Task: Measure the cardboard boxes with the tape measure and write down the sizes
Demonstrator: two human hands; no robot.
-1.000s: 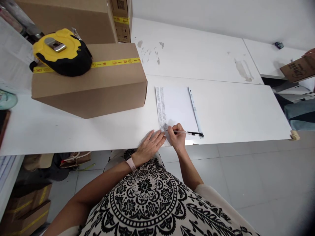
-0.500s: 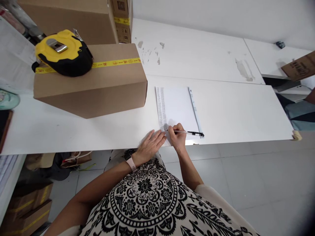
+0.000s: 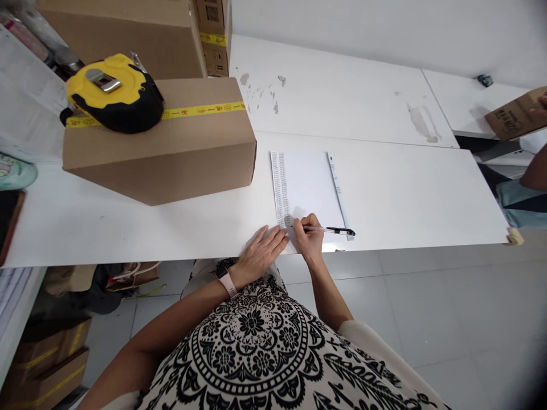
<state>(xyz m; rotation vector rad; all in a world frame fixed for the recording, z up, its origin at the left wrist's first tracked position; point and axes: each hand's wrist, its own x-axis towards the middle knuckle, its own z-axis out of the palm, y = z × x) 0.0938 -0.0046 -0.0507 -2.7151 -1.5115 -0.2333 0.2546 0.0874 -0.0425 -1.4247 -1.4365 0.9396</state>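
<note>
My right hand [image 3: 309, 236] grips a pen [image 3: 328, 230] with a clear barrel and a black cap end, its tip down on a white notepad [image 3: 314, 182]. Columns of small handwriting run along the pad's left side, and a light blue printed strip edges its right side. My left hand [image 3: 264, 249] lies flat, fingers stretched out, the fingertips at the pad's lower left corner. A watch with a pale pink band [image 3: 226, 280] is on my left wrist.
On the white table [image 3: 405, 199], a cardboard box [image 3: 192, 148] stands to the left, with a yellow and black tape measure [image 3: 115, 94] on top. Bigger boxes [image 3: 123, 34] stand behind it. At the far right, another person's arm [image 3: 535, 171] is beside a small carton [image 3: 515, 117].
My pen tip has shifted very slightly to the right on the pad; my left hand stays put. At far right, the other person's hand and arm have come further into view.
</note>
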